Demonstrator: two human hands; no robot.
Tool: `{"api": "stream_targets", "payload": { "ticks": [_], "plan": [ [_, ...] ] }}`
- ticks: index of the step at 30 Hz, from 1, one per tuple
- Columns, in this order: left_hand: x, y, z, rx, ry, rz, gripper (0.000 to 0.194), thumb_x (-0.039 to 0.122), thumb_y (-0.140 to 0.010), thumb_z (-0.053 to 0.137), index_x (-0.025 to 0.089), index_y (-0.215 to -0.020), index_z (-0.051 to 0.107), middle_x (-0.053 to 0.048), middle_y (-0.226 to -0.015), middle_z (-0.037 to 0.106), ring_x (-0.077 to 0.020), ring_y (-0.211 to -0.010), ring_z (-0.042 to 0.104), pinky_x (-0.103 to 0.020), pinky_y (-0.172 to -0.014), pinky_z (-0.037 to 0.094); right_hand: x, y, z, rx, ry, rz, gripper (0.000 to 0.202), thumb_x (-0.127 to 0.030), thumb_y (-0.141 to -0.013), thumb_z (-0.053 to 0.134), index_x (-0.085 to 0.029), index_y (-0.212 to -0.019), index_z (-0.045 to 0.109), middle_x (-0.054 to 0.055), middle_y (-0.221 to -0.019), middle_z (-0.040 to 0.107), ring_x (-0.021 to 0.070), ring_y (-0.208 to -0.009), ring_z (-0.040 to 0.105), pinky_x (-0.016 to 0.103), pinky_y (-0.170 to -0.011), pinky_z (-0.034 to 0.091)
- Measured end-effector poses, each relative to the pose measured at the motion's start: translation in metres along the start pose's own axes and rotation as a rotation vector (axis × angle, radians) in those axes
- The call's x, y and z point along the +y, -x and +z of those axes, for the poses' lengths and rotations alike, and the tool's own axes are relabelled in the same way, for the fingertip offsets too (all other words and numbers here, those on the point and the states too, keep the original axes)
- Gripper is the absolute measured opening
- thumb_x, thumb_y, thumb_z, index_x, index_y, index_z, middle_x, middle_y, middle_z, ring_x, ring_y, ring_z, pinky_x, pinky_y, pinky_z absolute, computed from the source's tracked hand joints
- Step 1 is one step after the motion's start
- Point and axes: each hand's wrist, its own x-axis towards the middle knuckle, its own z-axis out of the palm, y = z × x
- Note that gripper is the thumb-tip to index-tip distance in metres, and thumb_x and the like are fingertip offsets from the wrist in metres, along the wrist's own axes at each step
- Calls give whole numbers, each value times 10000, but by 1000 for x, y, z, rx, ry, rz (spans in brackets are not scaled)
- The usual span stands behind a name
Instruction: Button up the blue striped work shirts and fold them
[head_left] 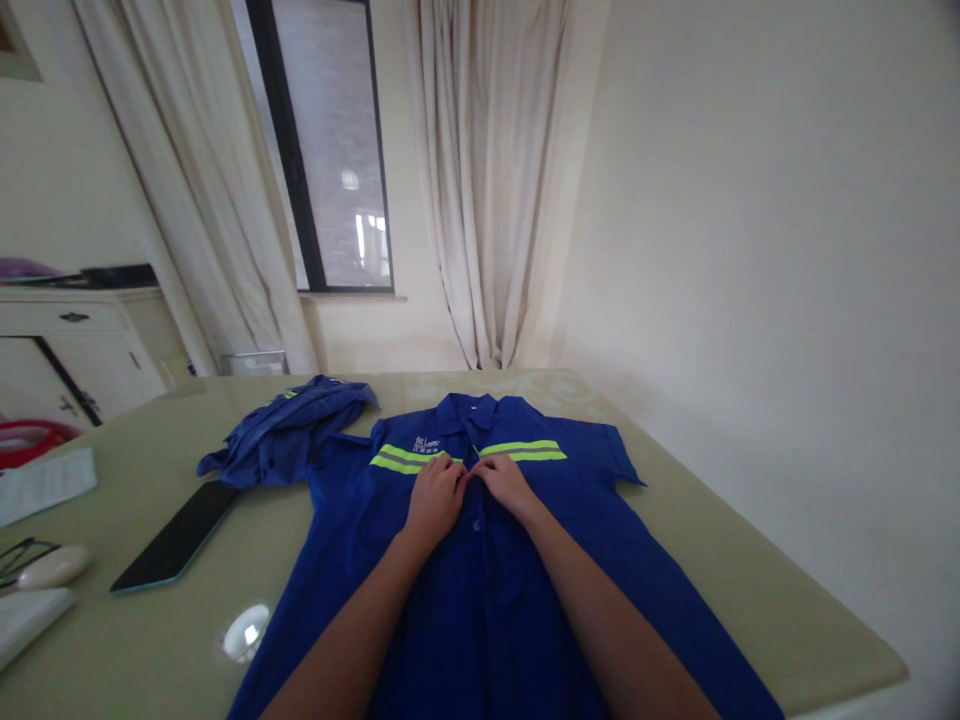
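Note:
A blue work shirt (570, 530) with yellow-green reflective strips lies spread face up, its collar away from me. My left hand (437, 492) is closed on the front placket at chest height, beside the left strip. Close against it, my right hand (504, 478) pinches the same front edge from the other side. The fingertips of both hands nearly meet at the placket; a button between them cannot be made out. Below the hands, a button (476, 525) shows on the front. White lettering (426, 444) sits above the left strip.
A crumpled blue garment (289, 435) lies at the back left of the table (750, 570). Nearer are a dark flat tablet-like slab (176, 540), a pale mouse-shaped object (56, 568), glasses (22, 555), papers (49, 485) and a red basin (34, 435). A wall borders the right side.

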Motion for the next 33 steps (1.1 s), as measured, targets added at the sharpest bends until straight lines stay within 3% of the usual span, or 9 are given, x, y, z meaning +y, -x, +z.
{"api": "stream_targets", "payload": {
  "ticks": [3,6,8,11,16,20,27,30,33],
  "plan": [
    [6,5,6,7,-82,7,350,263,-992,465,193,-1304,609,-143,-1423,591,-318,-1385,467,-499,-1153,321,-16,0,2,94,113,32,272,-324,-939,560,-180,-817,756,95,-936,746,206,-893,690,275,-767,471],
    [17,22,13,-24,-138,16,453,286,-980,466,153,-1405,547,-167,-1468,569,-345,-1419,442,-527,-1182,289,-29,1,9,158,207,46,293,-437,-892,647,-161,-878,745,158,-1163,666,248,-937,688,327,-789,481],
    [25,37,14,-41,-196,33,481,305,-967,472,138,-1411,550,-180,-1473,563,-362,-1410,452,-525,-1176,301,-32,1,14,183,241,54,220,-366,-852,693,-157,-905,737,160,-1223,627,249,-931,693,332,-790,481],
    [34,44,6,-95,-288,64,499,340,-944,496,128,-1390,568,-201,-1434,589,-373,-1329,525,-508,-1093,395,-26,-1,16,223,246,81,133,-231,-880,616,-168,-916,727,134,-1161,646,221,-890,696,307,-767,468],
    [26,-3,-6,-134,-297,-23,343,285,-991,399,159,-984,718,-161,-941,739,-313,-923,699,-429,-825,497,-6,-6,7,284,166,109,165,-201,-886,558,-173,-822,708,90,-898,708,201,-835,663,261,-716,431],
    [11,-37,9,-94,-217,-30,241,263,-982,490,207,-1081,702,-119,-1022,724,-276,-985,690,-370,-837,473,6,-8,-2,305,82,71,208,-151,-860,524,-200,-732,682,11,-719,693,160,-700,624,232,-645,400],
    [-13,-40,25,-45,-34,-57,52,230,-943,595,237,-969,639,-15,-982,720,-178,-882,697,-263,-741,452,11,-7,0,283,-48,-36,141,-244,-887,608,-201,-850,738,5,-784,741,155,-701,653,224,-645,445],
    [-15,-41,23,-24,-3,-57,71,234,-964,565,244,-984,633,-10,-946,739,-184,-860,698,-267,-721,453,7,-3,2,283,-44,-68,93,-213,-850,658,-200,-861,749,18,-810,733,161,-715,640,239,-679,443],
    [-10,-41,21,4,3,-5,123,194,-965,546,244,-994,654,-27,-975,731,-201,-932,676,-288,-806,464,3,1,2,283,0,-90,111,-163,-821,667,-200,-864,762,31,-820,721,169,-739,631,249,-705,434]
  ]
}}
